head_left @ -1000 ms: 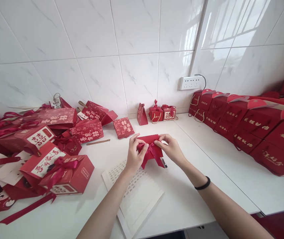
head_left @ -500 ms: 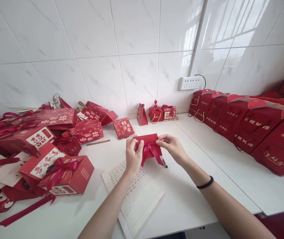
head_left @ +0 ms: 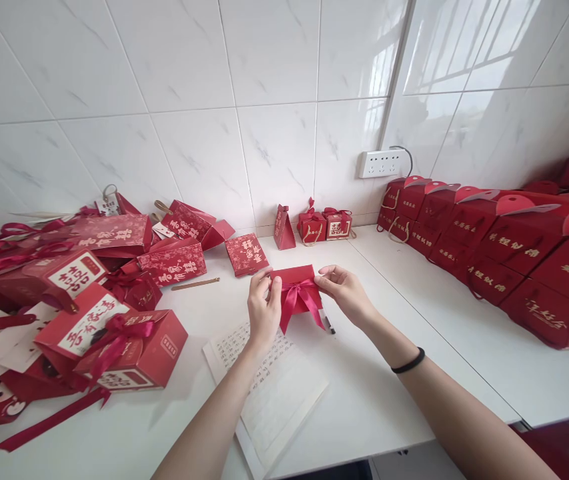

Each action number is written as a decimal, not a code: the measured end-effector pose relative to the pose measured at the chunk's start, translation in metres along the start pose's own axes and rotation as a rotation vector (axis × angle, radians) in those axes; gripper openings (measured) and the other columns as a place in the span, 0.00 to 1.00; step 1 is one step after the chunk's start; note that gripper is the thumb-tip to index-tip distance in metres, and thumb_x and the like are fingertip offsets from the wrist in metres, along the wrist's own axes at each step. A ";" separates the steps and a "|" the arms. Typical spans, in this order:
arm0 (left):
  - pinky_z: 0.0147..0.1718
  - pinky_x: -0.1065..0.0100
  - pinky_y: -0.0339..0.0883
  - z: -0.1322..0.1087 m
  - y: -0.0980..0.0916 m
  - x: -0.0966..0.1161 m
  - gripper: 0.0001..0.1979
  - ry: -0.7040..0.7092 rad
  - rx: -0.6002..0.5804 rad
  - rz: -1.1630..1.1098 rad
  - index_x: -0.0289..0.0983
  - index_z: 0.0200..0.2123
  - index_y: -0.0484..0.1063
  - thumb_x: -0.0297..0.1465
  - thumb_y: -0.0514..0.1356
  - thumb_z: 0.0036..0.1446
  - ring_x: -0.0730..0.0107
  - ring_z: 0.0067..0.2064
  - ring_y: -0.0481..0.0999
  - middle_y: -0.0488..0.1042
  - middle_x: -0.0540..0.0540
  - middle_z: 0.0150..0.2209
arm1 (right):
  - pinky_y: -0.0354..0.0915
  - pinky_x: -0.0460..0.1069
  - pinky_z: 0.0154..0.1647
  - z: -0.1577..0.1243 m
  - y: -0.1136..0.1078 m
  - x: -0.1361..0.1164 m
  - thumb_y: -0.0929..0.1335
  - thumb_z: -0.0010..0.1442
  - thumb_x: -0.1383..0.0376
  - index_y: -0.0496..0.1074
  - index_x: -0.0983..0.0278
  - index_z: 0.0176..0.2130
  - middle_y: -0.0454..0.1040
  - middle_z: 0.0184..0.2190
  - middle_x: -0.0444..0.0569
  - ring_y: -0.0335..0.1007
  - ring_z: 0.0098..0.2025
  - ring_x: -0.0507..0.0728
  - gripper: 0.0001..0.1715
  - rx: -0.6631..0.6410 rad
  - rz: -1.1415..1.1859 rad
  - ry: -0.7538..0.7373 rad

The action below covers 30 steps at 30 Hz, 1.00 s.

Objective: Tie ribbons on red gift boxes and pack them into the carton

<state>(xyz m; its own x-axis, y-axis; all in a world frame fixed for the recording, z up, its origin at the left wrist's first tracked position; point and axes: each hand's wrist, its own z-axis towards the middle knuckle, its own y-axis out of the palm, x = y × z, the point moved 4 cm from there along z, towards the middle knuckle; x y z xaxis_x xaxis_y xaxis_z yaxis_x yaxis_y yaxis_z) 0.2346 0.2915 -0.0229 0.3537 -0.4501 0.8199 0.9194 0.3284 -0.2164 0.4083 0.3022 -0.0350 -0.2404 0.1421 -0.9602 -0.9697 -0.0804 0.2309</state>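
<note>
Before me is a small red gift box (head_left: 300,274) with a shiny crimson ribbon bow (head_left: 300,291) across its front, two tails hanging down. My left hand (head_left: 263,308) pinches the bow's left loop at the box's left edge, thumb up. At the opposite edge, my right hand (head_left: 343,295) pinches the right loop between thumb and fingers; it has a black band on its wrist. A pen (head_left: 328,323) lies partly hidden behind the box. Below is an open notebook (head_left: 284,407) with handwritten lines, partly covered by my left hand and forearm.
Red gift boxes (head_left: 132,350) with ribbons pile up on the left. A flat red box (head_left: 246,254) and a thin gold strip (head_left: 195,284) lie ahead. Small boxes (head_left: 313,227) stand by the tiled wall, under a power strip (head_left: 382,164). Stacked red boxes (head_left: 509,253) line the right side.
My hands have drawn slightly apart, with the left shifting a little left. The bow's loops look more spread and its tails show more fully. The camera view has shifted slightly.
</note>
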 end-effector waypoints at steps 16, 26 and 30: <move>0.46 0.65 0.65 0.004 -0.001 -0.003 0.14 -0.022 0.019 0.011 0.38 0.26 0.67 0.38 0.52 0.61 0.63 0.49 0.71 0.70 0.42 0.47 | 0.69 0.59 0.45 0.000 -0.003 -0.005 0.75 0.39 0.44 0.59 0.61 0.27 0.68 0.26 0.44 0.72 0.34 0.58 0.31 0.112 -0.077 -0.070; 0.46 0.65 0.65 0.003 -0.001 -0.004 0.16 0.002 -0.028 -0.003 0.38 0.23 0.63 0.40 0.53 0.60 0.63 0.49 0.70 0.70 0.44 0.47 | 0.52 0.62 0.59 -0.045 0.050 -0.016 0.65 0.64 0.62 0.68 0.63 0.43 0.71 0.42 0.54 0.65 0.51 0.61 0.08 -0.192 -1.137 -1.101; 0.47 0.64 0.64 0.003 0.001 -0.007 0.14 -0.013 -0.020 -0.032 0.38 0.24 0.61 0.38 0.54 0.59 0.63 0.50 0.70 0.70 0.43 0.47 | 0.50 0.60 0.59 -0.047 0.057 -0.006 0.59 0.67 0.72 0.68 0.64 0.39 0.74 0.36 0.48 0.69 0.43 0.55 0.10 -0.205 -1.257 -1.161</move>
<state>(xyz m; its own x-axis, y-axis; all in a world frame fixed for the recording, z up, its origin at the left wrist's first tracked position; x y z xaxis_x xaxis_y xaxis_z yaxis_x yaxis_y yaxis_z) 0.2325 0.2972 -0.0268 0.3221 -0.4488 0.8335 0.9335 0.2972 -0.2007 0.3564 0.2504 -0.0230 0.6082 0.7867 0.1060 -0.5747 0.5285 -0.6248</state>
